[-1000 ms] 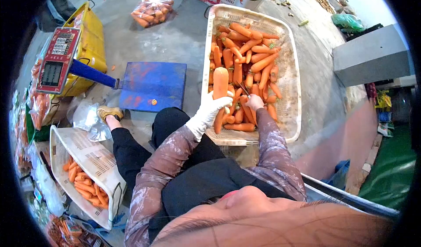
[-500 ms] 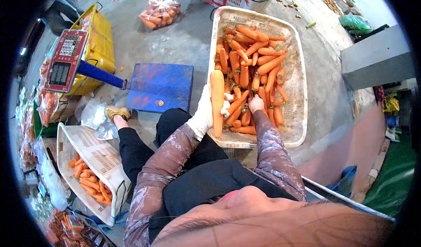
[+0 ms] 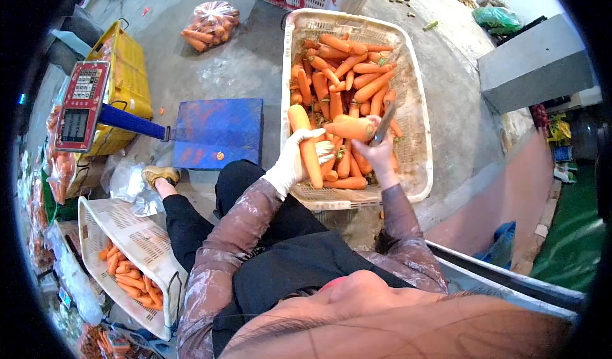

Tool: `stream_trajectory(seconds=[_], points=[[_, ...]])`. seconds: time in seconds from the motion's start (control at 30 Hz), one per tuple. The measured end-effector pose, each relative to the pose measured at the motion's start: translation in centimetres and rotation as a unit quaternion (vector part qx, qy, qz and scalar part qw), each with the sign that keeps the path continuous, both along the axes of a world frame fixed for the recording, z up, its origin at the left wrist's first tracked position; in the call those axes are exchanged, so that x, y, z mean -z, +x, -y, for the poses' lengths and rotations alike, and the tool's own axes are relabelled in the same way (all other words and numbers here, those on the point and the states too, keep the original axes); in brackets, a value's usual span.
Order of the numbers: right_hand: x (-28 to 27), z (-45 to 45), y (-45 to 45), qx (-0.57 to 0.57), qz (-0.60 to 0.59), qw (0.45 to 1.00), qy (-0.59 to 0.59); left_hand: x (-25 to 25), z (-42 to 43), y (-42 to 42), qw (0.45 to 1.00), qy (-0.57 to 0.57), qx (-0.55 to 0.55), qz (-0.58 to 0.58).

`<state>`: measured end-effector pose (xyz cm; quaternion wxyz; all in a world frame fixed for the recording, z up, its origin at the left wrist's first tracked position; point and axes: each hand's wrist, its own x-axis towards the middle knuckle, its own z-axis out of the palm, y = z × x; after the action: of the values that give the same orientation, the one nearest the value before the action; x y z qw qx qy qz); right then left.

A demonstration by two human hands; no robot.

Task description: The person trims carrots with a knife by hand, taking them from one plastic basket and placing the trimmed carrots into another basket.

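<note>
My left hand (image 3: 292,162), in a white glove, grips a long carrot (image 3: 307,147) that points up and away over the near left edge of the white crate (image 3: 422,129). Its fingers also reach the near end of a second, thick carrot (image 3: 347,128). At that carrot's right end is my bare right hand (image 3: 379,152), closed round a knife (image 3: 385,123) whose blade points up and away. Many loose carrots (image 3: 376,86) fill the crate below both hands.
A blue scale platform (image 3: 218,132) with a red display (image 3: 81,107) stands left. Beyond it are a yellow crate (image 3: 131,78) and a bag of carrots (image 3: 210,26). A tilted white crate (image 3: 137,231) lies lower left; a grey block (image 3: 535,65) stands right.
My right hand has risen out of the carrot pile with the knife, and a thick carrot is now raised between my hands. The long carrot has stayed in my left hand, now tilted more.
</note>
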<state>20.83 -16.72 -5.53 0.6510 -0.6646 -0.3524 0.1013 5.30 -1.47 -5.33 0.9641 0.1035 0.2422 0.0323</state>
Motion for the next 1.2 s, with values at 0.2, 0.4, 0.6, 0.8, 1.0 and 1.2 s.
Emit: stream_trajectory(seconds=[0.2, 0.4, 0.6, 0.8, 1.0, 1.2], points=[[-3.7, 0.7, -8.0, -0.106, 0.429, 0.892, -0.089, -0.8, 0.1, -1.5, 0.999, -0.011, -0.024, 0.028], [-5.0, 1.1, -11.8, -0.183, 0.319, 0.929, -0.04, -3.3, 0.2, -4.0, 0.993, 0.008, 0.01, 0.115], [-6.3, 1.4, -12.3, -0.199, 0.226, 0.954, -0.009, -2.8, 0.3, -4.7, 0.969, 0.015, -0.018, 0.246], [-9.2, 1.7, -12.9, -0.271, 0.129, 0.954, -0.016, -3.8, -0.4, -6.7, 0.969, 0.045, -0.055, 0.238], [-6.0, 3.3, -11.3, -0.07, -0.3, 0.949, 0.069, -5.7, -3.1, -11.7, 0.959, 0.099, -0.163, 0.21], [2.1, 5.9, -3.2, 0.012, -0.465, 0.879, -0.103, -5.1, -10.0, -27.7, 0.898, 0.147, -0.365, 0.195]])
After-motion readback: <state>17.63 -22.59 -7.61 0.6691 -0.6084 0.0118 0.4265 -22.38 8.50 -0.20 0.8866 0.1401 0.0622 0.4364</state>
